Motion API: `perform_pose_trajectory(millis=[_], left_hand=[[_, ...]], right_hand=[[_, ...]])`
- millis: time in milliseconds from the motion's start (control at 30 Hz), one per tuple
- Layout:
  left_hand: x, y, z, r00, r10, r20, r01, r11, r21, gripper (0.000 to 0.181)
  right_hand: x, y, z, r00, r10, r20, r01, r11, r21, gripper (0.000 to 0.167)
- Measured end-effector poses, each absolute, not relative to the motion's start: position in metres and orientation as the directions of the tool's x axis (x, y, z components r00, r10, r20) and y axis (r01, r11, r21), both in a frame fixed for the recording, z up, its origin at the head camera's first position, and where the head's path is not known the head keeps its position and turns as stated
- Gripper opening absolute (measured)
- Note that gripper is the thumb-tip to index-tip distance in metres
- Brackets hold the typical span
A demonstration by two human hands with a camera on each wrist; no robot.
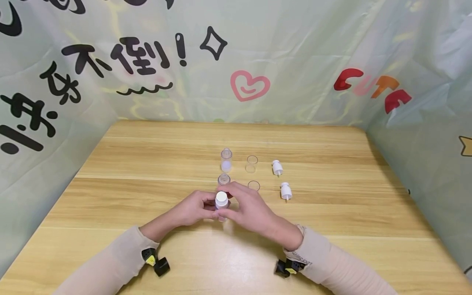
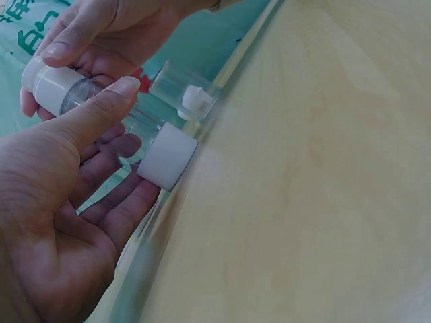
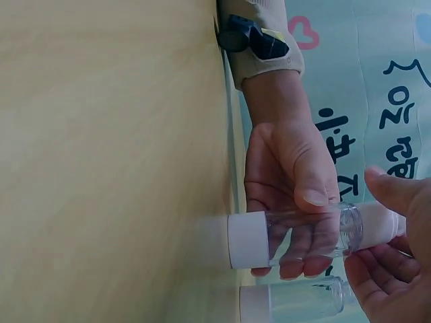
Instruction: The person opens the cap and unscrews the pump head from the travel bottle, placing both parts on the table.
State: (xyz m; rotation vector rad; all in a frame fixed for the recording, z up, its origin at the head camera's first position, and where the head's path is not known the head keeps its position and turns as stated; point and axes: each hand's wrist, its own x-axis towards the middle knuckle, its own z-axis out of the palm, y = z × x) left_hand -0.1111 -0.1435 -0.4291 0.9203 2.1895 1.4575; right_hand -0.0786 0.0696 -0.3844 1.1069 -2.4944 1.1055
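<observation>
In the head view, my left hand (image 1: 193,208) holds a small clear bottle upright near the middle of the table, thumb and fingers about its body. The bottle (image 3: 248,241) has a thick white base, seen in the right wrist view. A white pump head (image 1: 221,199) sits on its neck. My right hand (image 1: 254,211) grips that pump head between thumb and fingers. From the left wrist view, the pump head (image 2: 57,87) appears at the bottle's top end, and the white base (image 2: 168,156) is close to the tabletop.
Behind the hands stand two more clear bottles, one farther back (image 1: 226,160) and one nearer (image 1: 223,179). To their right are two clear caps, a far one (image 1: 251,164) and a near one (image 1: 253,186). Two white pump heads (image 1: 277,167) lie farther right. Printed cloth (image 1: 295,61) encloses the table.
</observation>
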Motion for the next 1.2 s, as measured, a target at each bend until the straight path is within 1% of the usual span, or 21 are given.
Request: perform_pose_trajectory(millis=[167,333,600,867,1200], left_hand=[[-0.112,-0.143,-0.429,-0.722,0.689,0.066,0.322,0.251,0.913,0.032],[-0.112,-0.144,-0.429,-0.72,0.691,0.067,0.327,0.253,0.91,0.033],[-0.112,-0.143,-0.43,-0.724,0.688,0.048,0.289,0.239,0.927,0.034],[-0.111,-0.143,-0.429,-0.738,0.674,0.023,0.271,0.266,0.925,0.035],[-0.11,-0.143,-0.428,-0.735,0.678,0.02,0.272,0.268,0.924,0.038]], right_hand=[[-0.078,0.068,-0.385,-0.716,-0.539,0.444,-0.688,0.44,-0.577,0.044],[-0.08,0.07,-0.383,-0.716,-0.555,0.423,-0.682,0.429,-0.593,0.04],[-0.089,0.077,-0.379,-0.715,-0.614,0.333,-0.624,0.348,-0.699,0.038],[-0.097,0.084,-0.38,-0.686,-0.666,0.292,-0.564,0.233,-0.793,0.036],[-0.103,0.09,-0.379,-0.694,-0.687,0.215,-0.465,0.199,-0.863,0.036]])
